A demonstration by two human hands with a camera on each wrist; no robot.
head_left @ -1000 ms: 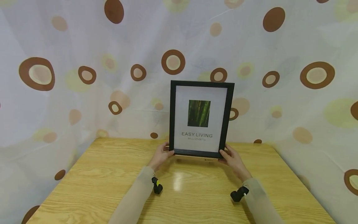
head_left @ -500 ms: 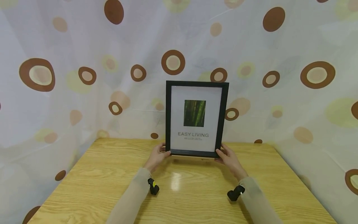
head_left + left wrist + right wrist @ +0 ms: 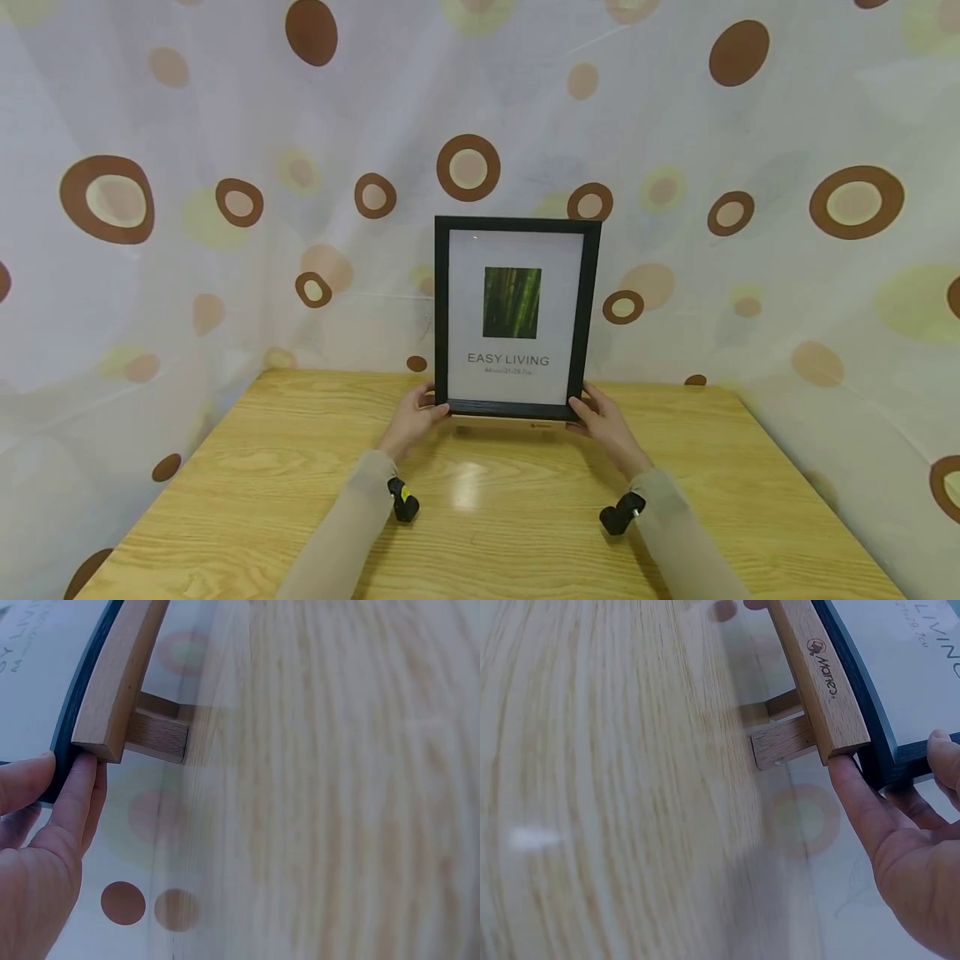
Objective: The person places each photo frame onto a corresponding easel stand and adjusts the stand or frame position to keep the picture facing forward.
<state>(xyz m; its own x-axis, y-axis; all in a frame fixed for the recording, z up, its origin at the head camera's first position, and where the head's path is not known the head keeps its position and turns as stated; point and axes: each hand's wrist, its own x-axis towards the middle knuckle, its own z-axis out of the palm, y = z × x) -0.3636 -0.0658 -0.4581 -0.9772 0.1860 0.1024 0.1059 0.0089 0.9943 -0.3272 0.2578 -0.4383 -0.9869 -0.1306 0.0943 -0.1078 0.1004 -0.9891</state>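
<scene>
A black picture frame (image 3: pixel 517 410) stands nearly upright near the table's back edge in the head view, with a small green bamboo picture (image 3: pixel 512 302) and the words EASY LIVING on its white sheet. Beneath it is the ledge of a wooden easel (image 3: pixel 825 682), whose short feet show in both wrist views. My left hand (image 3: pixel 411 419) grips the frame's lower left corner, thumb on the front. At the lower right corner my right hand (image 3: pixel 606 423) does likewise. Fingers of both hands touch the ends of the easel ledge from below. The easel's back is hidden behind the frame.
The light wood table (image 3: pixel 480 533) spreads in front and to both sides. A pale curtain (image 3: pixel 337 125) with brown and yellow spots hangs behind it and along its sides. Each wrist carries a small black camera (image 3: pixel 403 500).
Both hands have shifted a little to the left, and the picture frame and the easel ledge have moved left with them. The grip at both corners stays the same.
</scene>
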